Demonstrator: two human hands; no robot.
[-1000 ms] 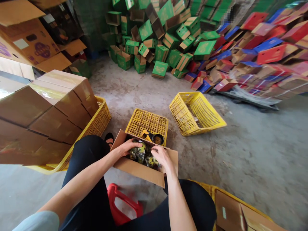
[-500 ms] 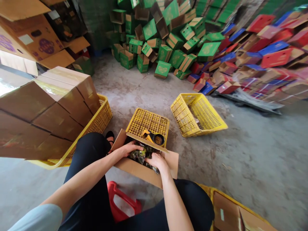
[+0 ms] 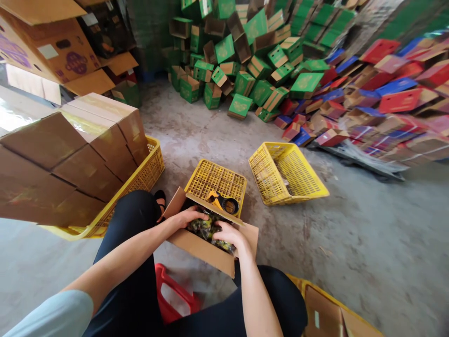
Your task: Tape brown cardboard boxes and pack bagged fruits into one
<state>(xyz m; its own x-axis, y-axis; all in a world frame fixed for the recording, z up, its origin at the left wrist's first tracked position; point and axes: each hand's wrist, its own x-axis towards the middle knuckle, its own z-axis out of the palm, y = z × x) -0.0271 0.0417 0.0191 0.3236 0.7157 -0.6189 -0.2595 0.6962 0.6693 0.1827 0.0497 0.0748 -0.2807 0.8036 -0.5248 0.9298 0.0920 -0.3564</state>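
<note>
An open cardboard box [image 3: 201,250] stands between my knees with its flaps folded out. Inside are several clear plastic packets [image 3: 201,228] with dark and yellow-green contents; what they hold I cannot make out. My left hand [image 3: 191,216] reaches in over the left side, fingers stretched across the packets. From the right, my right hand [image 3: 229,234] rests on the packets with its fingers apart, some tips hidden among them. Just beyond the box, a tape dispenser [image 3: 222,201] with an orange handle lies on an upturned yellow crate [image 3: 213,175].
An empty-looking yellow basket [image 3: 287,173] sits ahead right. To the left, a yellow crate [image 3: 129,187] holds stacked cardboard boxes [image 3: 87,173]. A red stool [image 3: 175,295] shows beneath me. Green boxes [image 3: 240,105] and red and blue boxes [image 3: 400,98] pile up behind.
My right hand has shifted slightly on the packets, its fingers more spread. The near box flap juts further out at its right end. My left hand stays nearly in place.
</note>
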